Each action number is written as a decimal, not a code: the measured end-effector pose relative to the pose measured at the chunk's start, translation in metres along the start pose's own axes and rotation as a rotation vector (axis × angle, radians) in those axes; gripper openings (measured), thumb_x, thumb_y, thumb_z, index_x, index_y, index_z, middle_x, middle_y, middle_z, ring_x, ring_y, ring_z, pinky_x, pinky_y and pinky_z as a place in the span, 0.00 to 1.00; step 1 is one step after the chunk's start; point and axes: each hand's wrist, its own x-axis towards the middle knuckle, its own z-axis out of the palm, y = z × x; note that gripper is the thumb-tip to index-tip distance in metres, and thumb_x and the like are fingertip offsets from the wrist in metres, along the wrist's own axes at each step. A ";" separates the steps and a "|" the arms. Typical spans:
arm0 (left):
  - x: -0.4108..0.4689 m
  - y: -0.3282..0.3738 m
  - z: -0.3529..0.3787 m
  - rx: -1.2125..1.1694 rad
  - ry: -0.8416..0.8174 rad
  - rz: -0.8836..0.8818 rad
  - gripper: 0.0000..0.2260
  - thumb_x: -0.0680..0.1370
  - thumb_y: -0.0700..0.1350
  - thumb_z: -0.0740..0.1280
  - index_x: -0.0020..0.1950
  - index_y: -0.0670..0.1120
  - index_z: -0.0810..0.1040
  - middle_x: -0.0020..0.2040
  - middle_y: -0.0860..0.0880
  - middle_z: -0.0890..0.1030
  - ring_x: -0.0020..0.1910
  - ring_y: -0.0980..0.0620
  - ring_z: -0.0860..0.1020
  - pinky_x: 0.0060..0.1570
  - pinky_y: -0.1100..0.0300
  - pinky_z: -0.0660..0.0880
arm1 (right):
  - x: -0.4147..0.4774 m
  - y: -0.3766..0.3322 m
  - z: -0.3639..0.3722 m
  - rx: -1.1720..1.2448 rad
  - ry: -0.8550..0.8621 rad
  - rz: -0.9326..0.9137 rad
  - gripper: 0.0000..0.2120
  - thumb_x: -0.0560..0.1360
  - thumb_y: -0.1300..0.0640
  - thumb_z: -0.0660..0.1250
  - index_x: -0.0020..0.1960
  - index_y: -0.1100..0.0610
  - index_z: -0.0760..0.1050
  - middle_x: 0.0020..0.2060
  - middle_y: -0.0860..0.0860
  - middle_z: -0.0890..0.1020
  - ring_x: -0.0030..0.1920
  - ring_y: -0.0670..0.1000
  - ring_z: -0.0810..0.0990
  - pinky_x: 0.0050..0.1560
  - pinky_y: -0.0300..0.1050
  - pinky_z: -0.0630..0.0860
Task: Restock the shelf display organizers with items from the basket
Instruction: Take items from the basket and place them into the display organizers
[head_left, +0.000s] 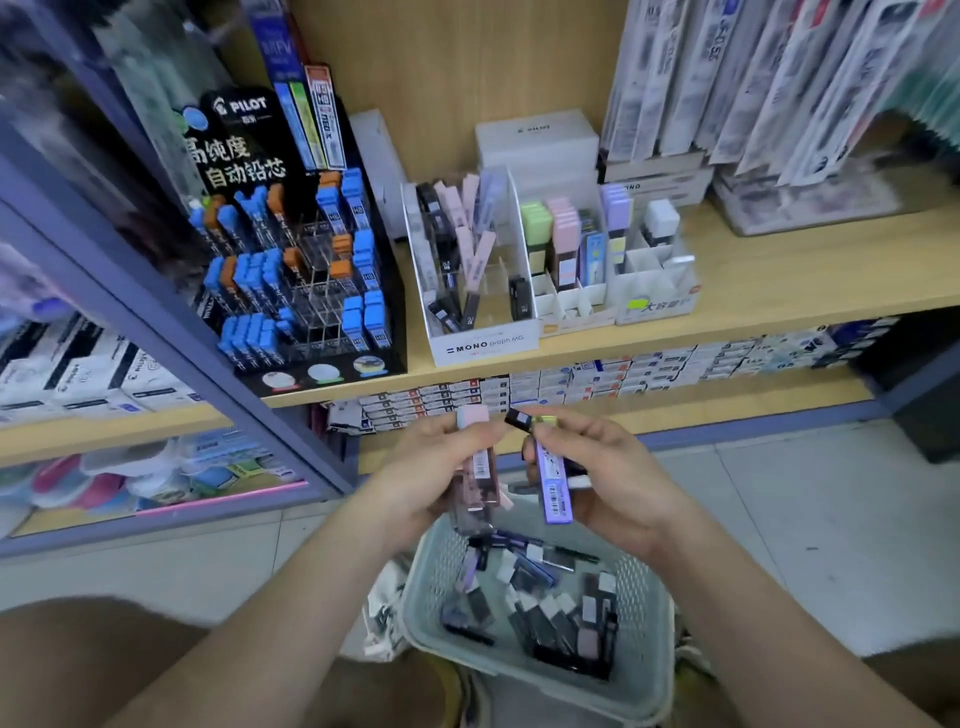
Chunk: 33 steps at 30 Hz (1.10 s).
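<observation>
Grips a small stack of pink lead cases (480, 465) in the left hand (436, 467), fingers curled round them. Pinches a purple lead case (553, 483) in the right hand (613, 467), with a black case (518, 419) caught at the fingertips. Holds both just above the basket (647, 639), in front of the lower shelf edge.

Reads as mid-task. On the wooden shelf (779, 270):
- Black Pilot display (301, 249) at left, partly filled with blue and orange cases, several clear slots bare in the middle.
- White MONO organizer (485, 345) beside it, thinly stocked, front rows mostly open.
- White divided organizer (571, 304) further right, back cells filled, front cells bare.

In the basket, plenty of dark, purple and white cases waiting. Judged well short of done, most stock yet to shelve.

Reaches forward and inward with both forearms. Keeps hands close but apart, palms turned toward each other, seemingly sorting by colour.
</observation>
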 end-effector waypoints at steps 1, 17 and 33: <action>-0.006 0.011 0.001 -0.003 -0.031 0.005 0.05 0.74 0.42 0.71 0.47 0.41 0.82 0.29 0.47 0.81 0.25 0.53 0.77 0.25 0.64 0.74 | -0.005 -0.010 0.003 -0.017 -0.010 -0.030 0.06 0.78 0.61 0.65 0.53 0.58 0.80 0.34 0.54 0.78 0.34 0.51 0.74 0.31 0.41 0.71; -0.031 0.079 0.012 -0.132 0.065 0.324 0.07 0.75 0.39 0.69 0.36 0.41 0.78 0.26 0.47 0.77 0.23 0.48 0.77 0.22 0.65 0.71 | -0.029 -0.050 0.009 0.063 0.050 -0.124 0.14 0.74 0.70 0.66 0.55 0.57 0.80 0.30 0.54 0.76 0.26 0.49 0.73 0.20 0.36 0.67; -0.024 0.054 0.036 -0.102 0.179 0.477 0.10 0.75 0.40 0.69 0.33 0.48 0.79 0.27 0.53 0.74 0.28 0.56 0.73 0.32 0.62 0.71 | -0.023 -0.034 0.040 -0.052 -0.074 -0.023 0.23 0.63 0.41 0.70 0.45 0.59 0.77 0.29 0.52 0.78 0.24 0.47 0.75 0.22 0.37 0.68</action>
